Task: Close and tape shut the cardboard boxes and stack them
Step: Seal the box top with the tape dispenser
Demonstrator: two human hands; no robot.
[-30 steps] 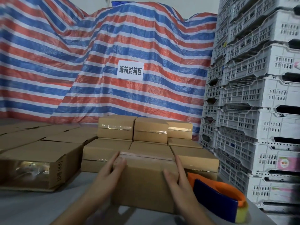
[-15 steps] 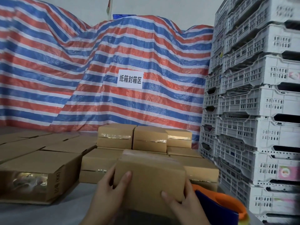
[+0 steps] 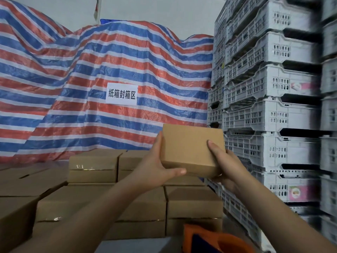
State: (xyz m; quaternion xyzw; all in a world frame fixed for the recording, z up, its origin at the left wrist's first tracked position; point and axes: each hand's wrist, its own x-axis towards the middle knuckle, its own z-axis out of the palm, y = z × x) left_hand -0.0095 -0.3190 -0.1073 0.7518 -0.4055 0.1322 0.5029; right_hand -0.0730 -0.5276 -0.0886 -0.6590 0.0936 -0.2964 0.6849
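A closed brown cardboard box (image 3: 189,148) is held up in the air, above and beyond the stacked boxes. My left hand (image 3: 156,168) grips its left side and bottom edge, thumb under the front. My right hand (image 3: 222,161) grips its right side, thumb on the near face. Below lie taped boxes in rows: a lower front row (image 3: 138,207) and a second layer further back (image 3: 94,165). Part of the upper back row is hidden behind the held box and my hands.
Tall stacks of grey plastic crates (image 3: 269,110) stand close on the right. A red, white and blue striped tarpaulin (image 3: 91,88) with a white sign (image 3: 121,94) covers the back. An orange tape dispenser (image 3: 217,240) sits at the bottom edge. A larger box (image 3: 16,216) lies at left.
Both hands have lifted the box from the table surface up and away, toward the back right over the stack. The view has tilted upward.
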